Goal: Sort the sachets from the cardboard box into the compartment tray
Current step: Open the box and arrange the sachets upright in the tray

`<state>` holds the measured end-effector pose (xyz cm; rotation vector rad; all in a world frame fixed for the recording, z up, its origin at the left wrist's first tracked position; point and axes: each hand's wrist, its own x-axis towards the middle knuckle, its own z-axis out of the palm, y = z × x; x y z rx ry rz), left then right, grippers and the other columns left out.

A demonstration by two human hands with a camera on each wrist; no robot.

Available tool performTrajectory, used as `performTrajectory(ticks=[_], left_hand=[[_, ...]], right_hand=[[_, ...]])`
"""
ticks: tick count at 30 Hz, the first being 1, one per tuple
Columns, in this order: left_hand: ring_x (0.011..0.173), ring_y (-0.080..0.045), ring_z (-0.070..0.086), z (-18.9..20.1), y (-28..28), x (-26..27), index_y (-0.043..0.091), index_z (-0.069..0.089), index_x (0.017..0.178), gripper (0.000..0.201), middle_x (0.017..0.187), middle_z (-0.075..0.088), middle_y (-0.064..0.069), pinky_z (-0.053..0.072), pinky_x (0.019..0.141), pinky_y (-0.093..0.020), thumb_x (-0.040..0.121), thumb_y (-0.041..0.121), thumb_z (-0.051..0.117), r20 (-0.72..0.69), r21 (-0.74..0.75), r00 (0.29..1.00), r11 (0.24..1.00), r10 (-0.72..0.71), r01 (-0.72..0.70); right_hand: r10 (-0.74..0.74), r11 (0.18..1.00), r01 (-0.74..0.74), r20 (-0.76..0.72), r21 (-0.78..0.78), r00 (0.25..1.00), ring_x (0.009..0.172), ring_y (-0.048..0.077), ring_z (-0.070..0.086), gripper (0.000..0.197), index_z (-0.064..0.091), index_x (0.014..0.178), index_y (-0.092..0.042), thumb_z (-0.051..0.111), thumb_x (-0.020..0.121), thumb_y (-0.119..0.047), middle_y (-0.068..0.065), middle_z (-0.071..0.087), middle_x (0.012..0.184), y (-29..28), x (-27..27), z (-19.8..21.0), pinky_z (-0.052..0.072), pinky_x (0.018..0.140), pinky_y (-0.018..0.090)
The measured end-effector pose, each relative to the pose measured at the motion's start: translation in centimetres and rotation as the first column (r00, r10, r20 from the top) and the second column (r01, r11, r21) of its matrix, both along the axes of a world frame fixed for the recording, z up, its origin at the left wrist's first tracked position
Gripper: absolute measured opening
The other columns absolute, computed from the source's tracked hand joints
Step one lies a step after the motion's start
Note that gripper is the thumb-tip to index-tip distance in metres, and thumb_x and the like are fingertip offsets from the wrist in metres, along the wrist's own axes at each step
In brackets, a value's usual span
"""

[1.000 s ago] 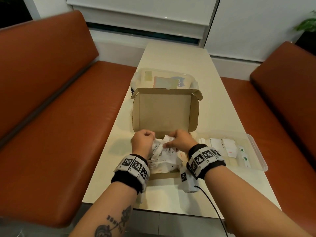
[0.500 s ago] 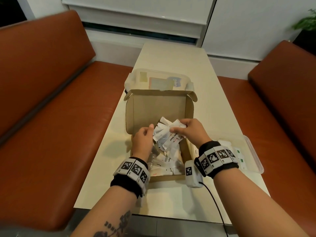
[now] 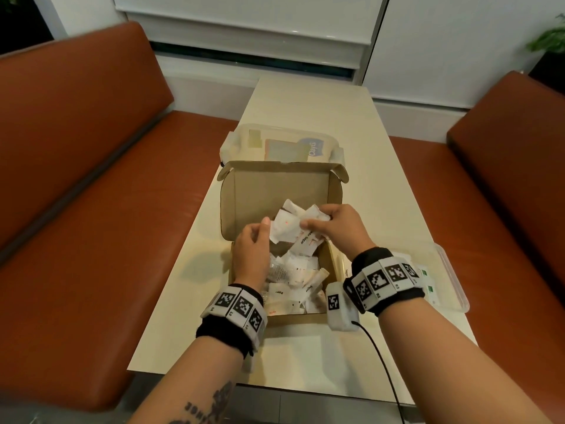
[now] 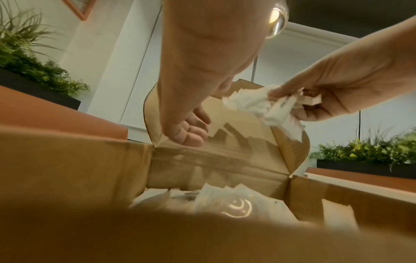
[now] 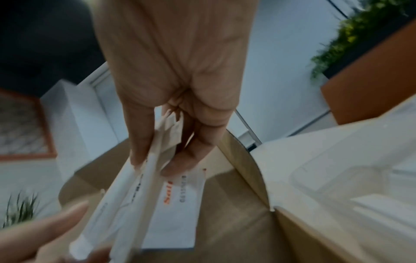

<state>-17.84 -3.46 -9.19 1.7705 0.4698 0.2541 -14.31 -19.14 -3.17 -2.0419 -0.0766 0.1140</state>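
White paper sachets point(image 3: 293, 232), apparently crumpled, bunch in the gripping right hand point(image 3: 334, 226); left hand point(image 3: 250, 255) relaxed.

Head view: dim, warm indoor light; soft shadows on counter point(image 3: 305, 111); straight edges bow near the frame borders. Left wrist view: ceiling lamp point(image 4: 277, 16) overhead flares, ring-shaped lens glare low in the frame, near foreground out of focus. Right wrist view: motion-blurred throughout, dark upper-left corner.
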Motion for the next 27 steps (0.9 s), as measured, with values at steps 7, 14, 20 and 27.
performTrajectory(ticks=[7, 14, 20, 27], left_hand=[[0.105, -0.025, 0.065, 2.0, -1.5, 0.2, 0.018, 0.06, 0.12, 0.066, 0.113, 0.067, -0.011, 0.056, 0.085, -0.038, 0.074, 0.065, 0.06, 0.094, -0.692, 0.984, 0.7, -0.154, 0.176], [0.086, -0.023, 0.072, 1.7, -2.5, 0.1, 0.021, 0.065, 0.115, 0.025, 0.101, 0.073, -0.012, 0.06, 0.069, -0.035, 0.098, 0.029, 0.047, 0.097, -0.866, 0.976, 0.466, -0.195, 0.179], [0.08, -0.023, 0.072, 0.7, -2.2, 0.0, 0.014, 0.064, 0.107, 0.022, 0.093, 0.074, -0.012, 0.06, 0.067, -0.039, 0.1, 0.023, 0.045, 0.05, -0.891, 0.99, 0.442, -0.128, 0.102], [0.073, -0.023, 0.073, 0.3, -2.2, -0.2, 0.01, 0.061, 0.101, 0.018, 0.082, 0.075, -0.01, 0.06, 0.06, -0.039, 0.099, 0.018, 0.046, 0.01, -0.883, 0.992, 0.464, -0.129, 0.069]], right_hand=[[0.007, 0.919, 0.052, -0.15, 0.39, 0.989, 0.067, 0.015, 0.067, 0.013, 0.071, 0.089, -0.003, 0.072, 0.079, -0.01, 0.007, 0.072, 0.078, 0.7, -0.6, 1.0, 0.053, 0.055, 0.021], [-0.003, 0.994, 0.018, -0.139, 0.109, 0.99, 0.065, 0.019, 0.067, 0.012, 0.067, 0.074, -0.015, 0.074, 0.081, -0.021, 0.006, 0.069, 0.073, 2.5, -1.7, -0.7, 0.055, 0.062, 0.03], [-0.029, 0.992, 0.053, -0.192, 0.118, 0.981, 0.092, 0.026, 0.068, 0.034, 0.064, 0.11, -0.004, 0.073, 0.082, -0.019, 0.011, 0.065, 0.107, 1.7, -1.8, -1.0, 0.059, 0.072, 0.031], [-0.055, 0.974, 0.095, -0.193, 0.204, 0.98, 0.069, 0.02, 0.066, 0.017, 0.065, 0.096, 0.001, 0.07, 0.079, 0.003, 0.015, 0.065, 0.084, 0.3, -2.3, -0.7, 0.057, 0.057, 0.02]])
